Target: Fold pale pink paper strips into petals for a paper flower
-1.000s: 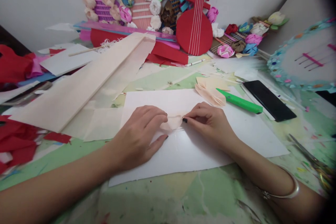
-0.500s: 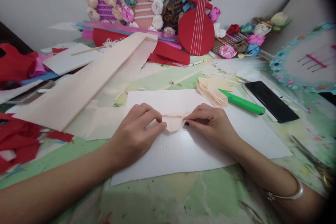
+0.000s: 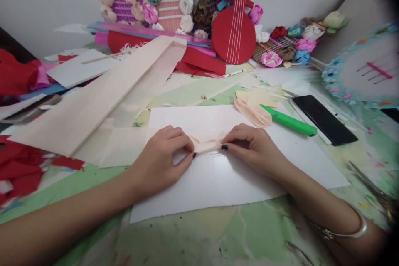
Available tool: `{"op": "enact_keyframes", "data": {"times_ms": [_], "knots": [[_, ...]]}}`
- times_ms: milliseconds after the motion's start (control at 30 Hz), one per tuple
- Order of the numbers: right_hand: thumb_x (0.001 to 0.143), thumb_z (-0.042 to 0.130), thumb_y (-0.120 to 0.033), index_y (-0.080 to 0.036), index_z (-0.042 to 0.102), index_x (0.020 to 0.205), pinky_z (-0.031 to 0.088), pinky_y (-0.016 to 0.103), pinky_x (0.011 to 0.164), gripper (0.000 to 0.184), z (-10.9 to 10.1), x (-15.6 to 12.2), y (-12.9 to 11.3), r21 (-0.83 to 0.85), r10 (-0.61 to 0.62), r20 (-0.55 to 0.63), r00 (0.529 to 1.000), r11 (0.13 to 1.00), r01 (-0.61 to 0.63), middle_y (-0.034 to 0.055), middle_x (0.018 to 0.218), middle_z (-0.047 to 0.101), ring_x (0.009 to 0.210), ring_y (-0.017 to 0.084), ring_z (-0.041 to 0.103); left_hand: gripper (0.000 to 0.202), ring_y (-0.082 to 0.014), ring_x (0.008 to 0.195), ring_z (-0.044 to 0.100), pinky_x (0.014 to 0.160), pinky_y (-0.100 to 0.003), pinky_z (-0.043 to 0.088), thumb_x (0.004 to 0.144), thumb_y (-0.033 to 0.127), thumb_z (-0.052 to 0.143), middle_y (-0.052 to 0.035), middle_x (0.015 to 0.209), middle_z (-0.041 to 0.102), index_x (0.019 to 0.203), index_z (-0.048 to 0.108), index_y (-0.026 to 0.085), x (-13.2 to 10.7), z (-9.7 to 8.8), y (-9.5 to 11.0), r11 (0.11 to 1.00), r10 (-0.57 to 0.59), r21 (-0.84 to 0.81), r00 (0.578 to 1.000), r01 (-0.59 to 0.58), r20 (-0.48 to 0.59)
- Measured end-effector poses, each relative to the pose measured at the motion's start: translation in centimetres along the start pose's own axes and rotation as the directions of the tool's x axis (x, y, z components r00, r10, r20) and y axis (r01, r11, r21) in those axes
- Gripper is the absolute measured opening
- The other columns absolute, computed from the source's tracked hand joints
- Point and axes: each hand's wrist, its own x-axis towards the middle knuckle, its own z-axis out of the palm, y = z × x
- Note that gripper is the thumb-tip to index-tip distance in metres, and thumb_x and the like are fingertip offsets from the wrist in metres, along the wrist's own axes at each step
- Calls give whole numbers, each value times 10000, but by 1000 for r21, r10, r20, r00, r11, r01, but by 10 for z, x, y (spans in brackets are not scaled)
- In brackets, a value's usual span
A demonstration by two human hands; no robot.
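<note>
Between my hands is a small piece of pale peach crepe paper (image 3: 206,146), folded into a narrow strip. My left hand (image 3: 165,158) pinches its left end between thumb and fingers. At the right end, my right hand (image 3: 254,147) pinches it too, a dark-painted thumbnail showing. Both hands rest over a white board (image 3: 230,191). Just beyond my right hand lie several cut peach paper petals (image 3: 252,110), and beside them a green utility knife (image 3: 289,120) partly over the board.
A long folded sheet of peach paper (image 3: 102,99) lies at left. Scissors (image 3: 374,187) and a black phone (image 3: 324,118) lie at right. Red paper scraps (image 3: 18,166) sit far left. Paper-flowered lutes, one a red lute (image 3: 233,37), lean on the wall.
The paper's lower pointed flap has been folded up, leaving a narrower strip. My left thumb has shifted slightly lower; both hands stay nearly in place.
</note>
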Motion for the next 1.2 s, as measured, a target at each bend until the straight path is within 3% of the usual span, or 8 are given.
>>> {"op": "enact_keyframes", "data": {"times_ms": [233,600,900,1200], "knots": [[756,668,-161,-206,747,766,453,298,684,91,1,1,-1,49,49,-3,999,998,-49,27,756,688,756,167,595,121,-137,797,579,739,-273,437,789,125,570,22,805,662,762,656,205,4,0,-1,991,-70,-117,998,69,-3],[735,659,-189,-197,706,723,448,291,667,49,3,2,-5,26,153,-20,988,988,-153,12,742,672,739,156,589,148,-177,806,535,753,-336,415,860,251,493,-9,809,607,765,594,196,7,-2,1,989,-139,-41,984,144,112],[726,614,-178,-189,656,659,429,299,636,79,9,4,-14,-74,151,-63,987,985,-156,24,695,659,698,160,566,111,-188,826,513,787,-387,433,825,224,482,-41,912,516,736,532,180,7,4,3,982,-184,-26,979,187,87],[693,616,-131,-192,643,644,419,307,652,83,10,4,-15,-68,162,-73,984,984,-167,17,698,657,709,165,561,88,-189,856,531,848,-421,423,783,184,522,-30,920,509,702,554,176,6,4,3,978,-192,-70,979,197,76]]}}
